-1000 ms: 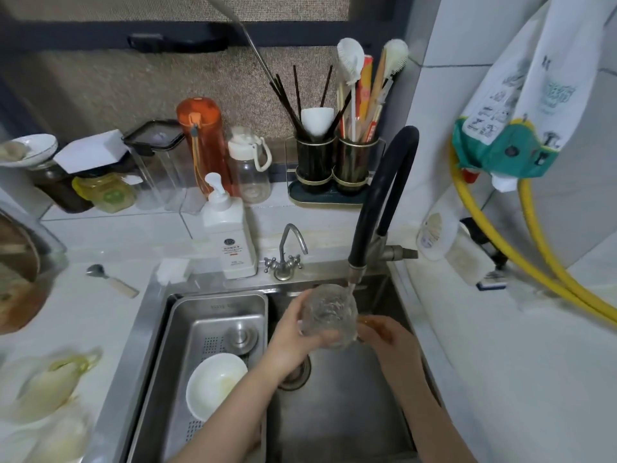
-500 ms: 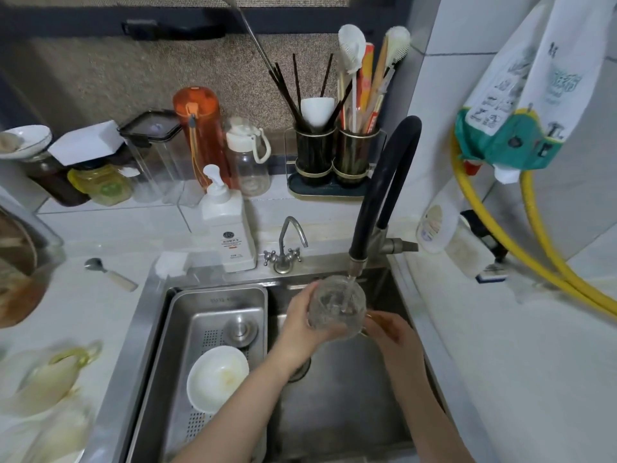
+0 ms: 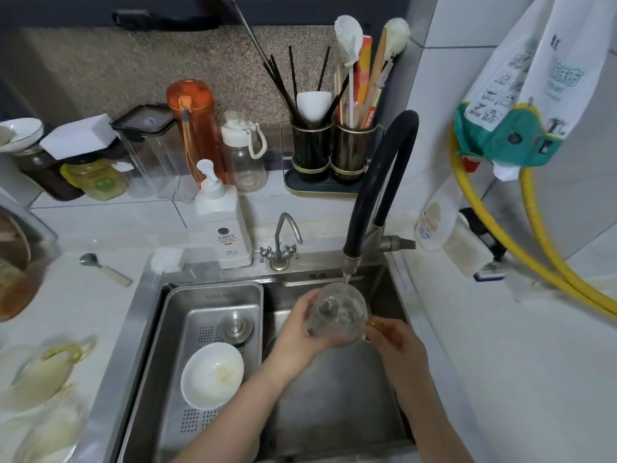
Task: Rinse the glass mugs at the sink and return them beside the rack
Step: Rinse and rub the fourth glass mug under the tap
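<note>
Glass mug (image 3: 337, 315) under running black tap (image 3: 374, 195), held over the sink (image 3: 334, 412).
Left hand (image 3: 297, 335) wraps the mug's left side, fingers curled round the glass; right hand (image 3: 392, 339) pinches its amber handle on the right. Water stream enters the mug from the spout just above. White bowl (image 3: 212, 374) lies in the steel strainer tray (image 3: 213, 295), left half of sink. Soap dispenser (image 3: 222, 222) stands on the worktop (image 3: 500, 362), far side.
</note>
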Tool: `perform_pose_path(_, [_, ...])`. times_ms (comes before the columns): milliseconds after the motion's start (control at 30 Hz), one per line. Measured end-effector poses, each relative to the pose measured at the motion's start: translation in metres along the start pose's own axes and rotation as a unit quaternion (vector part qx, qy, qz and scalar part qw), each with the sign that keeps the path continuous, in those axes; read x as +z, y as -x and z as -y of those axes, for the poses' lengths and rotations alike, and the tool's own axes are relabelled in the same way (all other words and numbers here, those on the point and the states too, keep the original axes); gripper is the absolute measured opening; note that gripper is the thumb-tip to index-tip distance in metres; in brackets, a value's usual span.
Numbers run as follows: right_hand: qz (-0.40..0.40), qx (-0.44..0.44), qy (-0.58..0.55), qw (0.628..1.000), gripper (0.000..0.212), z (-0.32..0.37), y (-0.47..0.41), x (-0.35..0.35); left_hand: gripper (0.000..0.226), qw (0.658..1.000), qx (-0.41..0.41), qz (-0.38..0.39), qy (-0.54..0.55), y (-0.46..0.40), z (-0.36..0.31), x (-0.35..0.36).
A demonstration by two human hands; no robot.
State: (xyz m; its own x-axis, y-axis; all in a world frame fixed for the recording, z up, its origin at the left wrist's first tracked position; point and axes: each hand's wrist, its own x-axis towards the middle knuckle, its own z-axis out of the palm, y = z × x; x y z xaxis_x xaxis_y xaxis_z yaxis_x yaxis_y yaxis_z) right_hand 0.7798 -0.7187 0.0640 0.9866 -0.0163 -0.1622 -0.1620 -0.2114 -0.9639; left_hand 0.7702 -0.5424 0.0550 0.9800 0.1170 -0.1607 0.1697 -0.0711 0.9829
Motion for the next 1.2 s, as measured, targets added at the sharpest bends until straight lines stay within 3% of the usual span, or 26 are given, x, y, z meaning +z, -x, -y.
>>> perform_pose_path(100, [0.042, -0.025, 0.058, 0.997, 0.015, 0.005, -0.008, 0.009, 0.076, 1.000, -0.011, -0.016, 0.013, -0.002, 0.006, -0.011])
perform_pose_path(267, [0.015, -0.018, 0.066, 0.998, 0.012, 0.001, -0.010, -0.006, 0.067, 1.000, -0.019, 0.002, 0.017, -0.002, -0.002, 0.006])
perform_pose_path(467, [0.051, -0.038, 0.075, 0.995, 0.010, 0.000, -0.007, 0.008, 0.074, 0.997, -0.080, -0.018, 0.008, -0.002, 0.006, -0.013])
perform_pose_path(600, [0.002, -0.031, 0.090, 0.995, 0.007, 0.007, -0.017, 0.010, 0.079, 0.995, -0.097, -0.016, 0.028, -0.017, 0.001, 0.004])
perform_pose_path(700, [-0.016, 0.000, 0.108, 0.994, 0.003, 0.004, -0.027, 0.009, 0.038, 0.993, -0.109, -0.033, 0.035, -0.025, 0.000, 0.013])
perform_pose_path(800, [-0.011, 0.055, 0.081, 0.995, 0.013, -0.003, -0.036, 0.017, 0.057, 0.993, -0.109, -0.037, 0.015, -0.028, 0.006, 0.007])
perform_pose_path(967, [-0.001, 0.155, 0.027, 0.988, 0.020, -0.015, -0.039, 0.032, 0.061, 0.992, -0.106, -0.059, -0.047, -0.026, 0.009, -0.003])
perform_pose_path(1100, [0.040, 0.191, -0.007, 0.981, 0.022, -0.007, -0.044, 0.038, 0.088, 0.977, -0.144, -0.112, -0.108, -0.025, 0.014, -0.011])
perform_pose_path(1200, [0.063, 0.220, -0.006, 0.974, 0.023, -0.005, -0.047, 0.041, 0.085, 0.968, -0.168, -0.112, -0.151, -0.024, 0.011, -0.015])
